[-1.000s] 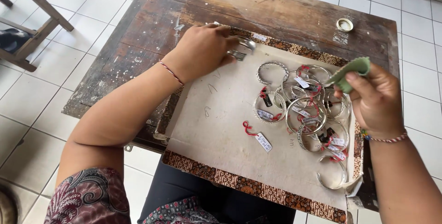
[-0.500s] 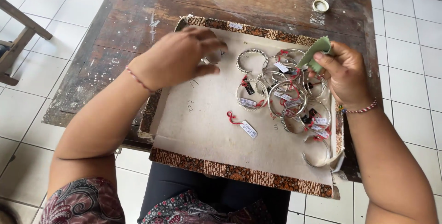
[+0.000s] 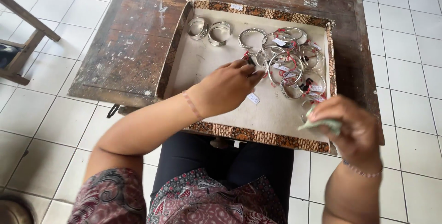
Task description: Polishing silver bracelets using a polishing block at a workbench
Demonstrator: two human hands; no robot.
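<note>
Now the dark wooden tabletop (image 3: 129, 49) carries a shallow tray (image 3: 258, 136) with a patterned rim. Since a second ago two silver bangles (image 3: 209, 29) lie apart in its far left corner, away from the tagged heap (image 3: 290, 65). The left hand (image 3: 225, 88) has moved to that heap, fingers pinching narrow on a bangle. The right hand (image 3: 354, 129), drawn nearer, clutches a green cloth (image 3: 322, 123).

Maroon paisley short sleeves, black trousers, thin bracelets on both wrists.
</note>
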